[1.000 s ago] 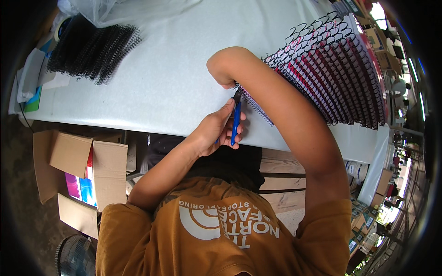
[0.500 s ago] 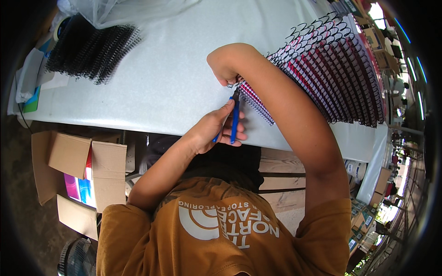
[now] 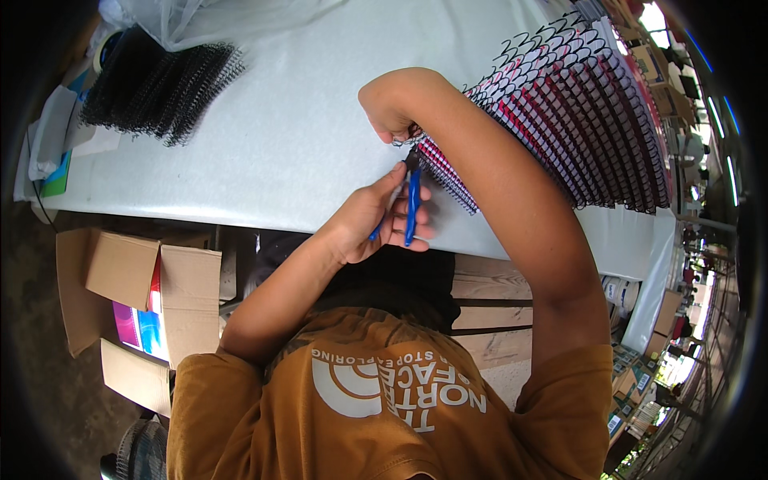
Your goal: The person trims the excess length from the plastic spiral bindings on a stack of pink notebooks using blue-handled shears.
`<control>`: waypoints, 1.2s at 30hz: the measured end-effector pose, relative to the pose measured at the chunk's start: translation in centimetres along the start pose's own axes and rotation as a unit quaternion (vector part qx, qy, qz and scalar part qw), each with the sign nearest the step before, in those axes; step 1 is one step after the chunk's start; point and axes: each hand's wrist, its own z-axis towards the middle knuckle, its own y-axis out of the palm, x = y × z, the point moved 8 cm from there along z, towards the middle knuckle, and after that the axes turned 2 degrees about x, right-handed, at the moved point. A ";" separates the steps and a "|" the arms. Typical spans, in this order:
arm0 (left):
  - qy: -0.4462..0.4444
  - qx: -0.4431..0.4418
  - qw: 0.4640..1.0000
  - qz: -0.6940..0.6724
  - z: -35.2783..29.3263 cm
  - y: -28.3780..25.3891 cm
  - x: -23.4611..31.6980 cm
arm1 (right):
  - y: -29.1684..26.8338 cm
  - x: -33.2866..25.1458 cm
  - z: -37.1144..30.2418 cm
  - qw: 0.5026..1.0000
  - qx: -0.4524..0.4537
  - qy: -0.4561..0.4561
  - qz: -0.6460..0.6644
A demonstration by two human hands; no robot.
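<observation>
My left hand (image 3: 364, 218) is wrapped round blue-handled cutting pliers (image 3: 414, 200). Their handles stand apart, and the dark jaws point away from me, close to the fingers of my right hand. That right hand (image 3: 390, 112) is bent inward at the wrist over the near left corner of the spiral-bound books (image 3: 552, 132). Its curled fingers pinch the end of a black spiral coil (image 3: 410, 141); most of the fingertips are hidden behind the hand. The books lie fanned to the right, black coils along their edges, partly covered by my right forearm.
A heap of loose black spiral coils (image 3: 160, 88) lies at the far left of the white-covered table (image 3: 304, 128), near clear plastic sheeting (image 3: 192, 20). Below the table's left edge stands an open cardboard box (image 3: 188, 296). A fan (image 3: 144, 452) is at the lower left.
My right hand and the books have shifted slightly away from me. The pliers have moved a little to the right and their handles look wider apart.
</observation>
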 end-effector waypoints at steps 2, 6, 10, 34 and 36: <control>0.011 -0.125 0.989 -0.074 0.5 -1.1 -0.9 | -0.7 -0.5 -0.6 0.999 0.031 0.004 -0.012; 0.017 0.014 0.997 0.079 -0.9 -0.2 -0.2 | -1.4 0.3 -1.0 0.996 0.035 0.076 -0.037; 0.019 -0.014 0.999 0.047 -0.4 0.3 0.2 | -1.8 -1.1 -2.8 0.991 0.000 0.086 -0.105; 0.024 -0.017 0.994 0.102 -0.3 0.5 1.5 | -1.7 0.8 -1.9 0.993 -0.007 0.090 -0.073; 0.020 -0.010 0.993 0.117 -0.4 0.4 1.4 | -1.6 0.7 -2.1 0.994 -0.004 0.092 -0.065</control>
